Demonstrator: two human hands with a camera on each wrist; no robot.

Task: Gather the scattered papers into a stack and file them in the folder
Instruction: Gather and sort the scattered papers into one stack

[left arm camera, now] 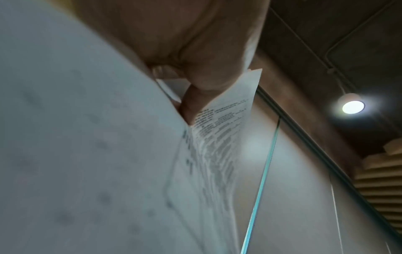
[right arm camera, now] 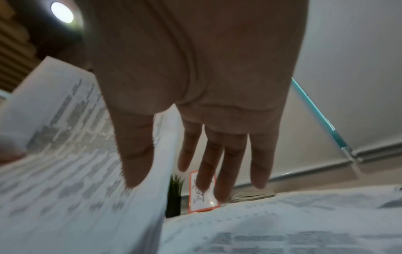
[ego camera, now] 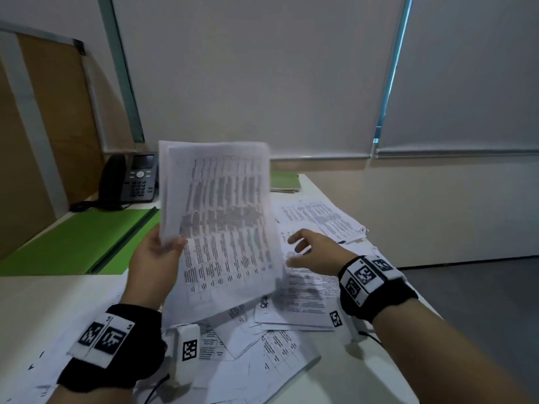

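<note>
My left hand (ego camera: 159, 259) holds a sheaf of printed papers (ego camera: 224, 225) upright above the desk, thumb on the front sheet. In the left wrist view the thumb (left arm camera: 217, 68) pinches the papers (left arm camera: 226, 123) near their left edge. My right hand (ego camera: 310, 252) hovers with straight, spread fingers (right arm camera: 259, 163) just right of the held sheaf (right arm camera: 76, 154), above loose sheets (ego camera: 315, 217) spread over the desk. More scattered sheets (ego camera: 262, 342) lie below the sheaf. An open green folder (ego camera: 78, 243) lies flat at the left.
A black desk phone (ego camera: 131, 182) stands at the back left. A second green folder (ego camera: 284, 182) lies at the back of the white desk (ego camera: 52, 304). The desk's right edge drops to grey floor (ego camera: 478, 290). A small plant (right arm camera: 174, 194) and a framed card (right arm camera: 202, 192) stand behind.
</note>
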